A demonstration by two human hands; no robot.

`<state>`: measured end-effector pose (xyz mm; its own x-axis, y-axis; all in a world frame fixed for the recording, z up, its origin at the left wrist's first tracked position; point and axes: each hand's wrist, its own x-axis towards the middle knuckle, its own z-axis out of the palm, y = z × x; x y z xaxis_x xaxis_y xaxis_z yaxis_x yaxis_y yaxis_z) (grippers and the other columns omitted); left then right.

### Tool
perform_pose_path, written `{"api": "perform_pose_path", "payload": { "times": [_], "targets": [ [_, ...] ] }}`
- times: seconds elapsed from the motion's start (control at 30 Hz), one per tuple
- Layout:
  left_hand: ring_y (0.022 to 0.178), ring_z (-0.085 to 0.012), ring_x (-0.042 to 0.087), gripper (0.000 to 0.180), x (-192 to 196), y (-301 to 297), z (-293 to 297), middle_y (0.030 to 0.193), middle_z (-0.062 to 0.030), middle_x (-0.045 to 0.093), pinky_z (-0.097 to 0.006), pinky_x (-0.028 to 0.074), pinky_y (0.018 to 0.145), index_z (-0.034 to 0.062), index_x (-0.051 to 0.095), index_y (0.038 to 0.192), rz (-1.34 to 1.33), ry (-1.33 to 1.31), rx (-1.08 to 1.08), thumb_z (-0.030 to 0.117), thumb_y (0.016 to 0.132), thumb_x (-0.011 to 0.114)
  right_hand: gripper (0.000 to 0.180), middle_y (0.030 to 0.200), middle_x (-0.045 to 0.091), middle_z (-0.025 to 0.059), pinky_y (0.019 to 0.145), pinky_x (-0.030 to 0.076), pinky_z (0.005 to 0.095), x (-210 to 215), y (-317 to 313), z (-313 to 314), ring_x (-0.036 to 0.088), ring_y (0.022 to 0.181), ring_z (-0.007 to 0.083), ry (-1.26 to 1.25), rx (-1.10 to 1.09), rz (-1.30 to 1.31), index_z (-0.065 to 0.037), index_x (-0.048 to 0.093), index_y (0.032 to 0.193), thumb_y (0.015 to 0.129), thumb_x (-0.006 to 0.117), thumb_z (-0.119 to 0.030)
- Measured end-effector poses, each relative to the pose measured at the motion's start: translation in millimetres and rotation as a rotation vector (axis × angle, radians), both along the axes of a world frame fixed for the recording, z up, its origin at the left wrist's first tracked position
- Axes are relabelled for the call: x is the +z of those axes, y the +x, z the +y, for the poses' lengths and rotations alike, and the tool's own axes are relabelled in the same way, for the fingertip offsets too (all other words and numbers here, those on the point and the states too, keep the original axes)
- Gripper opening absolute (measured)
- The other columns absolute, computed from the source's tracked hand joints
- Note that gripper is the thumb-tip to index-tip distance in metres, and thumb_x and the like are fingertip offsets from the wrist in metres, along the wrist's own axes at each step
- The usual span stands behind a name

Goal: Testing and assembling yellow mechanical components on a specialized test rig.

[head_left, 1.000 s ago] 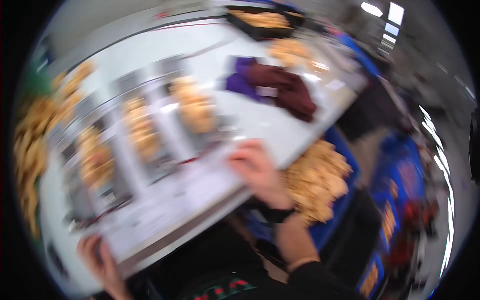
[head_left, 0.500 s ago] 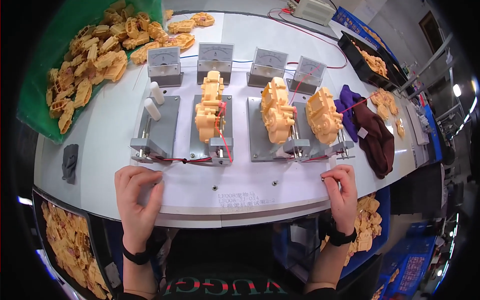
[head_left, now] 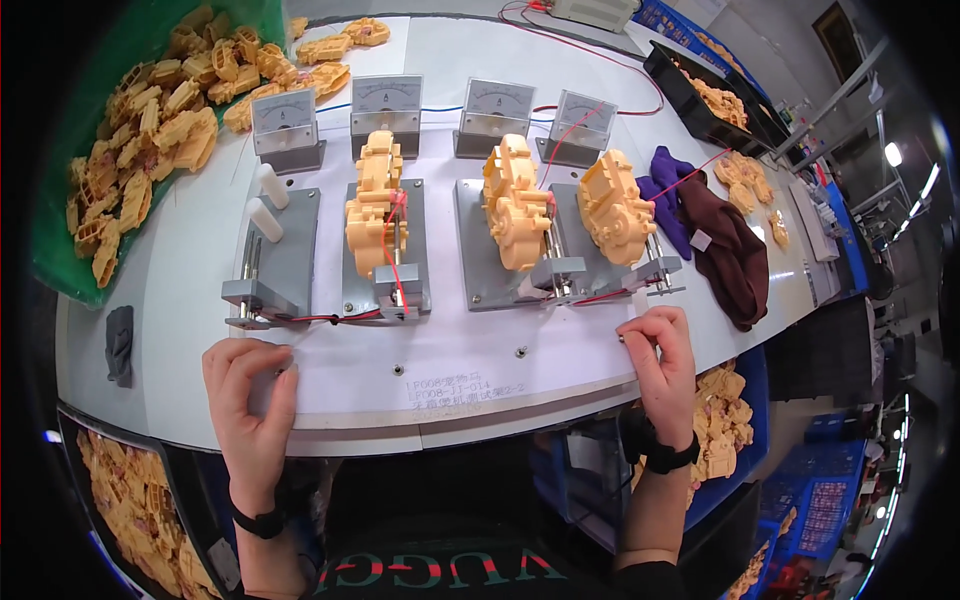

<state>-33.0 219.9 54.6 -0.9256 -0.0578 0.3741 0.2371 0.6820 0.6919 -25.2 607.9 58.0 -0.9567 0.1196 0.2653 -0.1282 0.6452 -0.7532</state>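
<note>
My left hand (head_left: 248, 400) rests at the front left of the table, its thumb and forefinger closed around a small metal toggle switch (head_left: 280, 371). At the front right, my right hand (head_left: 662, 370) pinches another small metal toggle switch (head_left: 621, 338), mostly covered by the fingertips. Two more toggle switches (head_left: 398, 370) stand between my hands, untouched. Behind them, yellow plastic gearbox housings sit on grey test fixtures: one left of centre (head_left: 378, 205), one right of centre (head_left: 516, 205), one farther right (head_left: 616, 210). The leftmost fixture (head_left: 290, 240) carries only two white pegs (head_left: 265, 218).
Several analog meters (head_left: 387, 105) stand behind the fixtures. A green bin (head_left: 60, 215) of yellow housings is at far left, a black tray (head_left: 665, 85) at far right. Purple and brown cloths (head_left: 735, 270) lie right, a grey cloth (head_left: 119, 345) left. Red wires cross the table.
The whole view has shifted, so the table and fixtures appear farther left and slightly higher. Both hands keep their places at the switches, and the housings have not moved on the fixtures.
</note>
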Motion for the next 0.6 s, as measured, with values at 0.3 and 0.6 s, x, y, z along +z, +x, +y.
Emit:
{"api": "perform_pose_path", "payload": {
  "times": [0.3,0.6],
  "targets": [
    [0.103,-0.0254,0.050,0.018,-1.9,3.8,-4.6,0.101,-0.0078,0.057,-0.036,0.040,0.094,0.0032,0.064,0.096,-0.009,0.017,0.005,0.007,0.079,0.067,0.009,0.102,0.049,0.0053,0.082,0.044,0.0254,-2.4,1.6,-0.7,0.052,0.094,0.0165,-0.086,0.023,0.008,-0.003,0.067,0.097,0.090,0.061,-0.003],
    [0.104,-0.0256,0.050,0.018,-1.1,2.9,-2.9,0.103,-0.0087,0.056,-0.036,0.041,0.094,0.0032,0.064,0.097,-0.013,0.004,0.013,0.008,0.080,0.067,0.011,0.102,0.049,0.0050,0.083,0.044,0.0255,-10.0,1.0,3.8,0.052,0.094,0.0162,-0.160,0.030,0.032,-0.004,0.067,0.099,0.090,0.062,-0.003]
  ]
}}
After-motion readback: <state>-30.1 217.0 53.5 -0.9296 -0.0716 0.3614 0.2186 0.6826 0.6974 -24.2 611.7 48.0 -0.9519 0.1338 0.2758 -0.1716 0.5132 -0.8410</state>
